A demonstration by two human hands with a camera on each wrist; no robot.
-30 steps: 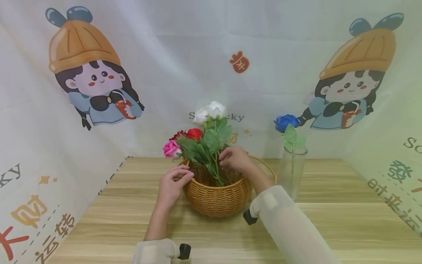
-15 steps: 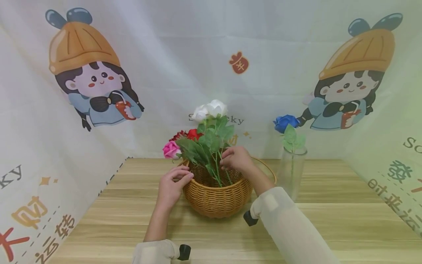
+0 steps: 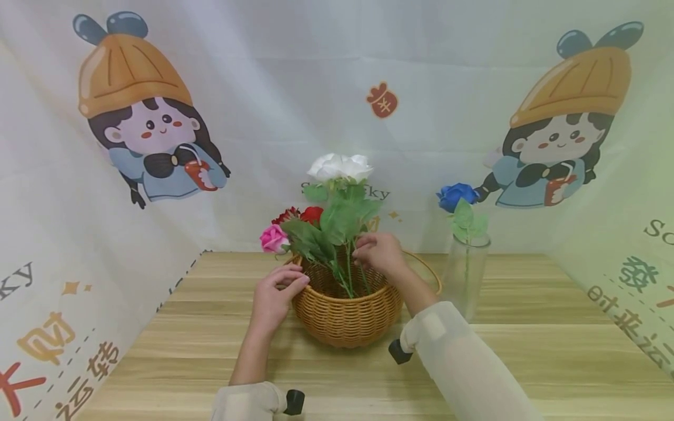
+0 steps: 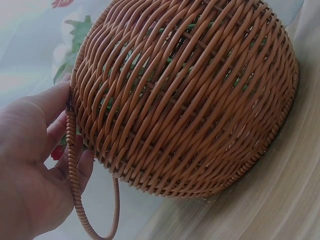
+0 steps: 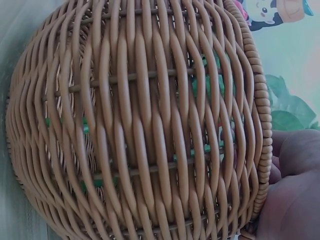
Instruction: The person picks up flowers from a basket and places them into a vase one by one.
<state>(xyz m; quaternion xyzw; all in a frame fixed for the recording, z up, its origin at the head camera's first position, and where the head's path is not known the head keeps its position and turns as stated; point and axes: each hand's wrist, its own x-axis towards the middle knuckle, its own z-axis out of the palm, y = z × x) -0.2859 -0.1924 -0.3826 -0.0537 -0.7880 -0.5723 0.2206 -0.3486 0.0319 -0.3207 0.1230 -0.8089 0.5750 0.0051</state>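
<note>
A brown wicker basket stands on the table, holding several artificial flowers. Two white roses rise highest, their blooms overlapping. A pink rose, a red rose and a dark red flower lean over the left side. My left hand grips the basket's left rim; the left wrist view shows the thumb at the rim beside the handle. Above the basket's right part, my right hand pinches a white rose's stem. Its fingertips are mostly hidden behind the weave in the right wrist view.
Right of the basket stands a clear glass vase with one blue rose. The basket's looped handle hangs out on the right. A printed cloth encloses the wooden table at the back and sides.
The white roses have risen slightly and drawn together, and their leaves have shifted up and right. My right hand has barely moved; the left hand stays at the rim.
</note>
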